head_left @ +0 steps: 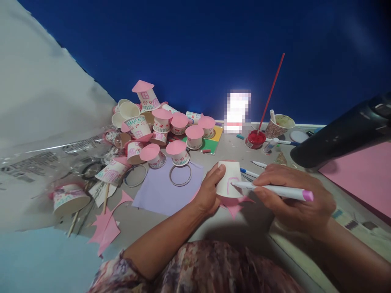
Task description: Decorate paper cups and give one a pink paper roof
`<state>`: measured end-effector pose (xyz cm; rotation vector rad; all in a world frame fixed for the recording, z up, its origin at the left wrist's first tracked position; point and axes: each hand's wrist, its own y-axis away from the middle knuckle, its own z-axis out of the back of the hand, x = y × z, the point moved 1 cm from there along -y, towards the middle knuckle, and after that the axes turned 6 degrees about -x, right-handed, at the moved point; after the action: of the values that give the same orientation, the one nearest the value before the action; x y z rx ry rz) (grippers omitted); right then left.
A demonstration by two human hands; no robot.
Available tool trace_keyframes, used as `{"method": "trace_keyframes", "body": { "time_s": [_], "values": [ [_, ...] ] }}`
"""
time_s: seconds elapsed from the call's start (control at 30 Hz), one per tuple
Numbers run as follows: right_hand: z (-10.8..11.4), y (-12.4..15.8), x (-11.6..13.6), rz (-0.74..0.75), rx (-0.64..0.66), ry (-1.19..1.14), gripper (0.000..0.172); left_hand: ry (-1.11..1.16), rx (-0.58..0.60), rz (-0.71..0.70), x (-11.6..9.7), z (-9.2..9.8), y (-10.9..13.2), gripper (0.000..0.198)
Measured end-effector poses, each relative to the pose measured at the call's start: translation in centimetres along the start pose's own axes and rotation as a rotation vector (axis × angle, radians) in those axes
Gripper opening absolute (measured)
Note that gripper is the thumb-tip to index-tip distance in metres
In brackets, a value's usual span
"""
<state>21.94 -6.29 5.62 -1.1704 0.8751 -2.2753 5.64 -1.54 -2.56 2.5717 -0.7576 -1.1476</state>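
Note:
A plain white paper cup [224,175] is gripped in my left hand [210,189], its wide rim toward me. On its side shows a pink arch outline. My right hand [296,199] holds a white felt-tip pen [279,191] with a pink-purple end, its tip at the arch on the cup. Pink paper scraps [233,207] lie beneath the cup. Beyond my left hand, on the table, stand several decorated paper cups with pink paper tops, one of them a small cup [180,158] beside a purple sheet [152,189].
A dark cylindrical object [339,134] reaches in from the right over pink paper [360,175]. A red paint pot [255,140] with a brush and a stained cup [279,127] stand at the back. Plastic wrapping [55,150] and metal rings [181,175] lie left.

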Motion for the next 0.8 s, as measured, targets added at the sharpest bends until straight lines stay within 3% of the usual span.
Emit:
{"method": "trace_keyframes", "body": {
  "time_s": [0.1,0.27,0.43,0.6,0.8],
  "values": [
    [-0.18,-0.06,-0.01,-0.001,0.075,-0.055,0.015,0.000,-0.018,0.025,-0.16,-0.14,0.11,0.057],
    [-0.11,-0.12,-0.04,-0.006,-0.001,-0.010,0.011,0.014,-0.030,0.003,-0.12,-0.19,0.06,0.050],
    [-0.02,0.03,-0.25,0.000,0.074,-0.066,0.015,0.029,-0.034,0.040,-0.26,-0.33,0.09,0.050],
    [0.38,-0.04,-0.46,-0.013,-0.068,-0.037,0.016,0.053,-0.068,0.071,-0.39,-0.27,0.01,0.056],
    [0.42,-0.31,-0.21,-0.027,0.031,-0.109,0.014,0.070,-0.063,0.101,-0.46,-0.17,0.09,0.056]
  ]
}}
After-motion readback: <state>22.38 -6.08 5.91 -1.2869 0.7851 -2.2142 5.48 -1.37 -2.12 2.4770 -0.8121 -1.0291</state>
